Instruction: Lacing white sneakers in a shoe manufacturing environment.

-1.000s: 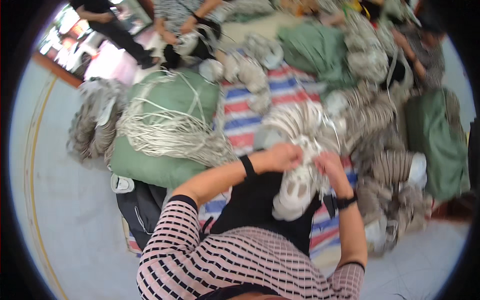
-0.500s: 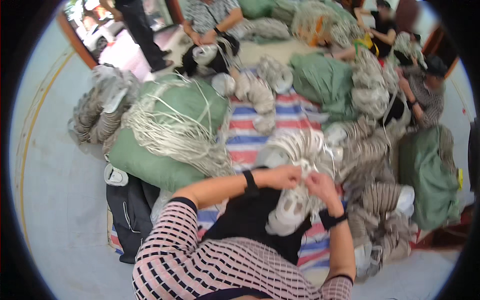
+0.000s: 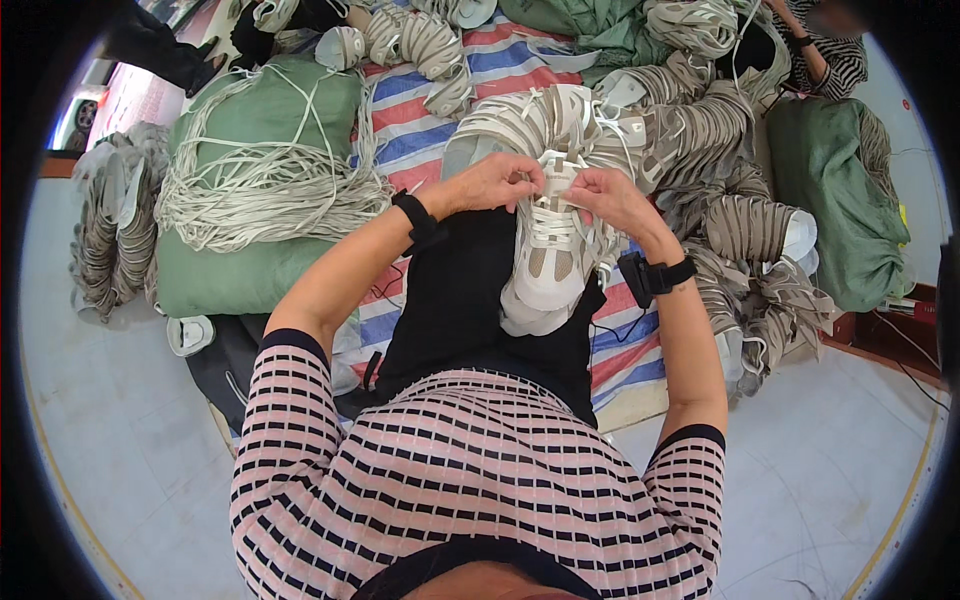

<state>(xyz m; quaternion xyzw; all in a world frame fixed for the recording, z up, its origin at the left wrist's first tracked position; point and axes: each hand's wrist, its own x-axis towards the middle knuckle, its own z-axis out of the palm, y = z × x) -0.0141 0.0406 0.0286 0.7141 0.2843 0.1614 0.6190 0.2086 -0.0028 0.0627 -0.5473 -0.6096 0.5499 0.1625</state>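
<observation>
A white and beige shoe upper point(image 3: 548, 245) lies on my black-clad lap, its toe toward me and a pale lace point(image 3: 550, 226) crossing its front. On the left of its tongue, my left hand point(image 3: 497, 184) is closed, thumb and fingertips pinched on the lace. My right hand point(image 3: 610, 198) pinches the lace at the right side of the tongue; the short piece between its fingertips is mostly hidden. Beyond the hands, a curved stack of similar uppers point(image 3: 535, 118) runs on from the one in my lap.
To the left, a bundle of loose pale laces point(image 3: 270, 190) is draped over a stuffed green sack point(image 3: 240, 275). More stacked uppers point(image 3: 745, 225) and another green sack point(image 3: 830, 195) stand at the right. A striped sheet point(image 3: 400, 105) covers the floor. A person point(image 3: 825, 55) sits at the far right.
The view has tilted downward, so the shoe and hands sit higher in the picture. My hands have moved slightly apart, on either side of the tongue.
</observation>
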